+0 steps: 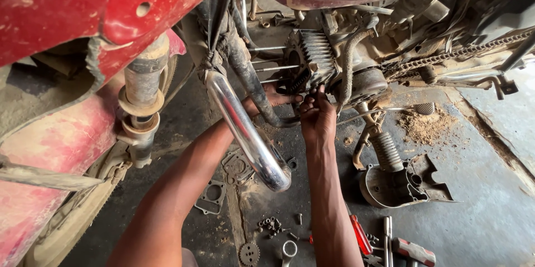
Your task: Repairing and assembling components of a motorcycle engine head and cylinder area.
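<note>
Left of centre, your left hand (274,98) reaches behind the chrome exhaust pipe (248,133), fingers curled; what it grips you cannot tell. Just right, your right hand (316,115) pinches closed on the finned engine cylinder (316,55) at its lower edge. It looks heavy, stiff, greasy: hold the fins' solid base.

Engine cylinder (315,58) above hands, engine cover (402,184) right, sprocket (249,253) below

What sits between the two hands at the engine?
Head view: a dark frame tube crosses between the left hand and right hand, just below the finned engine cylinder.
</note>
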